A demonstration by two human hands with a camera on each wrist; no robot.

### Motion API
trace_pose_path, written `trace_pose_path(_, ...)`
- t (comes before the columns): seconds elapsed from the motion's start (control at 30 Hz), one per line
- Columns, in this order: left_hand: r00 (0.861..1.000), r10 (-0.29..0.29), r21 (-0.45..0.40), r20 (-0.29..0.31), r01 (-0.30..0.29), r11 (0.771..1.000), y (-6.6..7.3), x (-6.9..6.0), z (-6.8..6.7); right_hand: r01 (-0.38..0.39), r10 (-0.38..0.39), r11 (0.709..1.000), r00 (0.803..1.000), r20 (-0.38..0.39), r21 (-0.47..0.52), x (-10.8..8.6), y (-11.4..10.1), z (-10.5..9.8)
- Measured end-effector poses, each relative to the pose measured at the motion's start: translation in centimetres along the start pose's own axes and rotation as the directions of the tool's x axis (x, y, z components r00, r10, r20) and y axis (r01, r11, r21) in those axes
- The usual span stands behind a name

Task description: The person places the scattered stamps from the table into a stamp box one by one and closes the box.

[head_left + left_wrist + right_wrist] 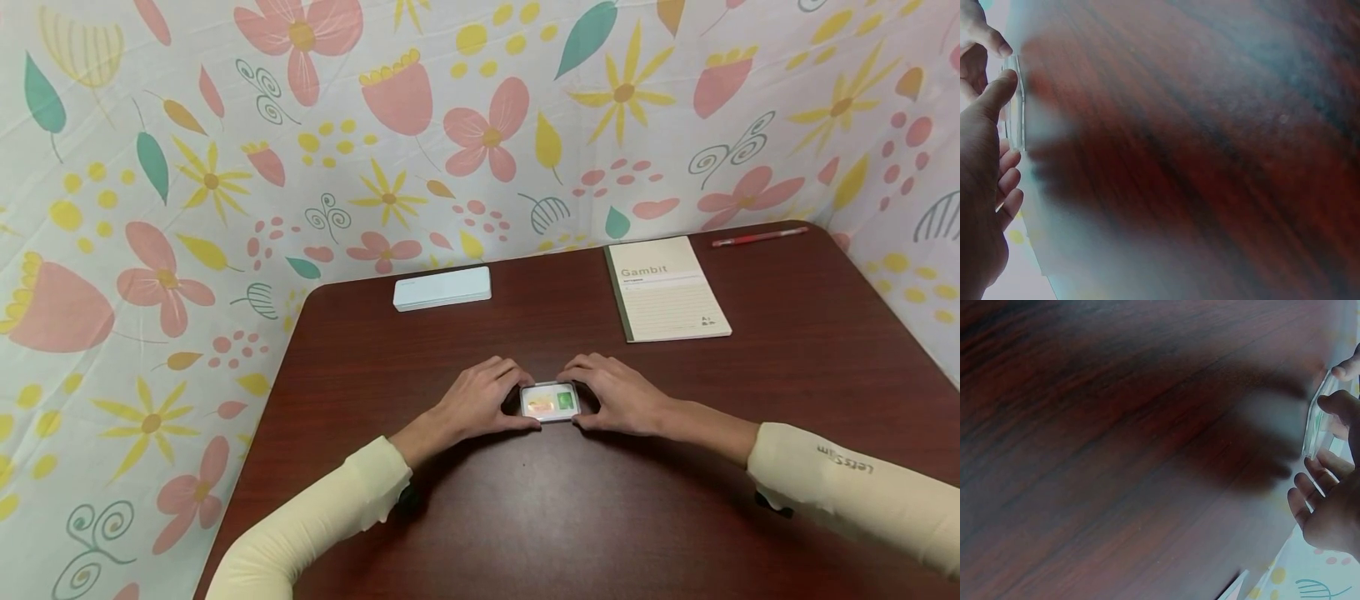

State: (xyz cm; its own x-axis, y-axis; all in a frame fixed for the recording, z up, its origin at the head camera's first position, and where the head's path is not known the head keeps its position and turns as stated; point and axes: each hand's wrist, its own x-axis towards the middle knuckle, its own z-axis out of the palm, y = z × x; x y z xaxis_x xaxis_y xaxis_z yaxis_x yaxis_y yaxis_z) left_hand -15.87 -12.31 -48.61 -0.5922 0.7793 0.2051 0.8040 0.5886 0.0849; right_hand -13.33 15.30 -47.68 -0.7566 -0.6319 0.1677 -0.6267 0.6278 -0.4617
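Note:
A small clear rectangular case (551, 402) is held at the middle of the table, showing a white face with an orange-yellow print and a green square. My left hand (486, 400) pinches its left end between thumb and fingers. At the other end my right hand (622, 397) grips it the same way. Seen edge-on in the left wrist view, the case (1020, 103) looks thin and transparent, with the left thumb on its side. In the right wrist view the case (1314, 425) is also edge-on, partly covered by the fingers.
A pale blue flat box (442, 289) lies at the table's back left. To the back right are a Gambit notebook (667, 292) and a red pen (761, 237). The dark wooden table (525, 517) meets a flower-patterned cloth (225, 167) behind and at the sides.

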Motion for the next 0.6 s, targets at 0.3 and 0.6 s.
trace_pose_path(0.3, 1.0, -0.003, 0.009, 0.0, 0.003, 1.0, -0.05, 0.01, 0.08, -0.009, 0.009, 1.0, 1.0, 0.002, -0.007, 0.06, 0.0, 0.07)
trace_pose_path(0.6, 1.0, 0.005, 0.018, -0.001, -0.005, 1.0, -0.19, 0.05, 0.08, -0.011, 0.011, 1.0, 1.0, 0.005, -0.007, 0.11, -0.09, -0.07)
